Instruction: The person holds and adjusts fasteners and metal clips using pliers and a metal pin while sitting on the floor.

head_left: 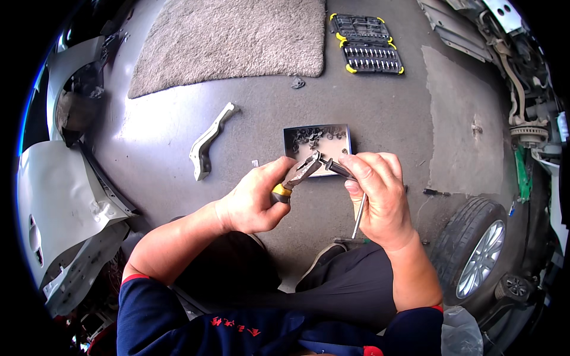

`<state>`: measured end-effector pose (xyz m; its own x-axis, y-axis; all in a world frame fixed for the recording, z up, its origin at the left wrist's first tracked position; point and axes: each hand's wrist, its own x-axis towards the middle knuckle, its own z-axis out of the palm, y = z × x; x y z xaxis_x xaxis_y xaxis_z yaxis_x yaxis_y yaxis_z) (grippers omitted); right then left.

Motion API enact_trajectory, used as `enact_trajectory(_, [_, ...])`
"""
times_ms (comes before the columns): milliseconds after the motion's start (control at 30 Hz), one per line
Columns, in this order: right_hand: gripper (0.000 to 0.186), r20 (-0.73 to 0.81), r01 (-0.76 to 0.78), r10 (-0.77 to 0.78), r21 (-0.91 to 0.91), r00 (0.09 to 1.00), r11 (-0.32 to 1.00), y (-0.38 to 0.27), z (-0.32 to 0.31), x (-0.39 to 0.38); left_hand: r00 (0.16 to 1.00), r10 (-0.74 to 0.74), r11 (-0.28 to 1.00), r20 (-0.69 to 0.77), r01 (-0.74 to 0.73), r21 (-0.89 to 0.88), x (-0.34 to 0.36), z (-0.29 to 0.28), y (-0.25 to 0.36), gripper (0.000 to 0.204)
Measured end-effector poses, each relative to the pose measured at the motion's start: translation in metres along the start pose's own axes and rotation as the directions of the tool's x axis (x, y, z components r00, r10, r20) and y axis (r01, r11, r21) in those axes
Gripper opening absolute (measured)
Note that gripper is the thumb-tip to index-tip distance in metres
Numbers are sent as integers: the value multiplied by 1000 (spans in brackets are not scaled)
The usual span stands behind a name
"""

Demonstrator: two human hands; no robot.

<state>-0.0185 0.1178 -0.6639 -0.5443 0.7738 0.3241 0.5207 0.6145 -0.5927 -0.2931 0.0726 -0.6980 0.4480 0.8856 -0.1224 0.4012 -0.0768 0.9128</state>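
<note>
My left hand (252, 200) is closed round pliers (301, 172) with yellow-and-black handles. Their jaws meet the tip of a slim black cylindrical part (338, 169), whose exact kind I cannot make out. My right hand (383, 199) pinches that part between thumb and fingers. A thin metal rod (360, 215), perhaps a tool shaft, also sticks out downward from the right hand. Just beyond and below both hands, a shallow box (350, 139) with a dark rim holds several small black clips (312, 137).
A curved metal bracket (209, 144) lies on the floor to the left. Farther off are a carpet (231, 44) and an open socket set (371, 58). A wheel (473, 252) stands at right, below a brake disc (528, 136); a silver body panel (65, 199) fills the left side.
</note>
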Motion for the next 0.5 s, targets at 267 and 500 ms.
enact_trajectory(267, [27, 59, -92, 73, 461, 996, 883, 6, 5, -8, 998, 55, 998, 23, -55, -4, -2, -3, 4, 58])
enact_trajectory(500, [53, 711, -601, -102, 500, 696, -624, 12, 13, -28, 976, 215, 969, -12, -212, 130, 4, -10, 1, 60])
